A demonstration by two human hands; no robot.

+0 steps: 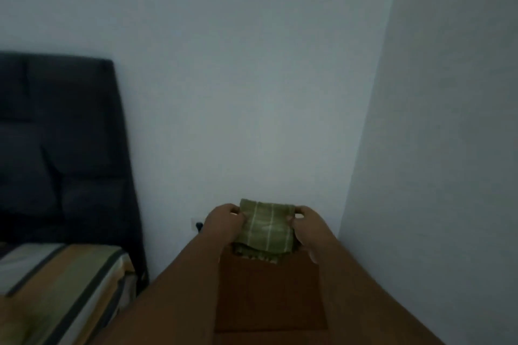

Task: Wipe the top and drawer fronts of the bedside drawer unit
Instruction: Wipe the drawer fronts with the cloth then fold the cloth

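Observation:
A green checked cloth (266, 228) with pale stripes is held up by both hands, above the far end of the brown drawer unit top (269, 297). My left hand (222, 223) pinches the cloth's left edge and my right hand (304, 225) pinches its right edge. The cloth's lower folds hang down to the unit's top. My forearms run along both sides of the unit and hide its edges. The drawer fronts are out of sight. The picture is dim and slightly blurred.
A bed with a striped cover (56, 283) and a dark padded headboard (61, 148) stands on the left. A wall socket (196, 224) sits low on the back wall beside my left hand. A second wall (434, 148) closes the corner on the right.

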